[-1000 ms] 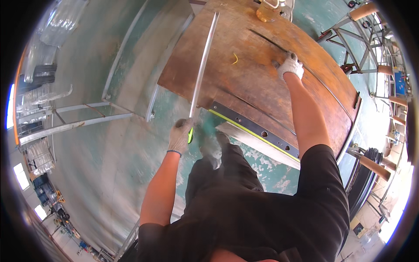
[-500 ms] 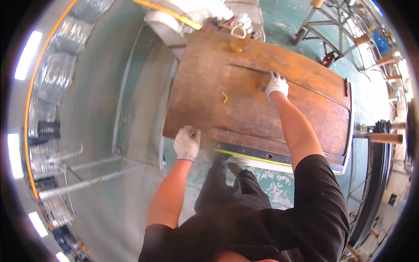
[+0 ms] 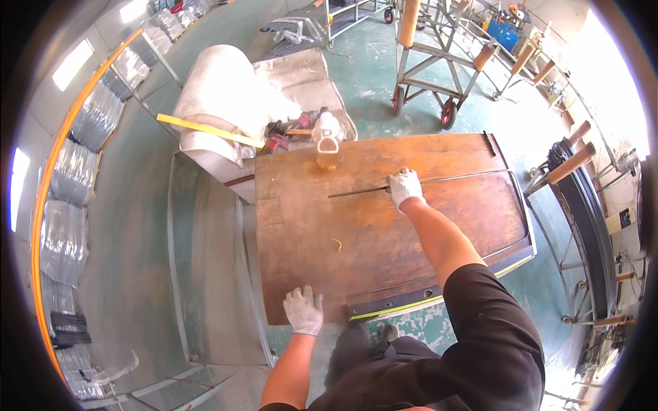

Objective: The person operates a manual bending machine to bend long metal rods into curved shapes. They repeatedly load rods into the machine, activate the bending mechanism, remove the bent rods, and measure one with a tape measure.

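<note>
A long, thin dark strip (image 3: 466, 177) runs across a worn brown wooden tabletop (image 3: 301, 226) and bends toward me at its right end. My right hand (image 3: 404, 188), in a white knit glove, is closed around the strip left of its middle. The strip's free left end sticks out past my fingers. My left hand (image 3: 303, 310), also gloved, rests on the near left edge of the tabletop with its fingers spread and nothing in them. A small yellow curled scrap (image 3: 337, 244) lies between the hands.
A jug with amber liquid (image 3: 328, 156) stands at the far edge. Behind it, a padded light-coloured seat (image 3: 216, 89) carries tools and a yellow bar (image 3: 205, 130). A dark plate with a yellow-green edge (image 3: 391, 303) lines the near side. Wheeled metal racks (image 3: 439, 61) stand beyond.
My view has tilted up and away. My right hand has closed on the strip, which lay just beyond it before. My left hand has gone from curled to spread on the tabletop.
</note>
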Motion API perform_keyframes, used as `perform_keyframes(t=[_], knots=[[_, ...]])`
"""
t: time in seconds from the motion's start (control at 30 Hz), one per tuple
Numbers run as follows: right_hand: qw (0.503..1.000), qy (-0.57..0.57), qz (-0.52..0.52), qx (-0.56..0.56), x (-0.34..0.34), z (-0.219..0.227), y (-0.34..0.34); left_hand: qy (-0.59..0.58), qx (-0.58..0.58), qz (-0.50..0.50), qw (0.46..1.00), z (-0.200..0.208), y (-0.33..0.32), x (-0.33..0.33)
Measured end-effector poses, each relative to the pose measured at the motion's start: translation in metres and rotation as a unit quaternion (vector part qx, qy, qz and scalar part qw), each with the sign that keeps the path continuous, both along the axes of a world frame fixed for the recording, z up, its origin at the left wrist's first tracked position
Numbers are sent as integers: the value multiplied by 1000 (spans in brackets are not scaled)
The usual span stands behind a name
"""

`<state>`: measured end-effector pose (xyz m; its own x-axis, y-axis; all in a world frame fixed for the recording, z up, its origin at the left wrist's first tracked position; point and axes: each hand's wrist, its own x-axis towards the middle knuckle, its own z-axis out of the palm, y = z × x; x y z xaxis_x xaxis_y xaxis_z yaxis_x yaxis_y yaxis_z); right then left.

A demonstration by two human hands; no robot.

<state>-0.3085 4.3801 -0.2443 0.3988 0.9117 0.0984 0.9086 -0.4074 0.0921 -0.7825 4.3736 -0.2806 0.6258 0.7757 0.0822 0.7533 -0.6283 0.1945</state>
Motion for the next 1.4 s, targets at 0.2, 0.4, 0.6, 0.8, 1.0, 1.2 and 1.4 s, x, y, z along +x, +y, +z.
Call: perform_keyframes(t=[0.2, 0.4, 0.6, 0.8, 1.0, 1.2, 1.4], knots=[[990, 129, 53, 10, 12, 108, -45, -23, 10, -13, 1000, 5, -1, 3], [981, 107, 72, 143, 1, 260, -170, 15, 17, -8, 1000, 6, -5, 6], [916, -24, -71, 395, -22, 380, -365, 67, 55, 7, 996, 35, -17, 38], [669, -5, -179, 721, -43, 443, -618, -217, -15, -45, 975, 77, -99, 158], [497, 109, -116, 853, -110, 441, -854, -233, -508, -224, 798, 108, -333, 311], [349, 83, -116, 926, -167, 383, -1018, -45, -892, -254, 370, 134, -564, 407], [278, 21, -157, 947, -213, 337, -1106, 88, -838, -336, 420, 167, -713, 474]])
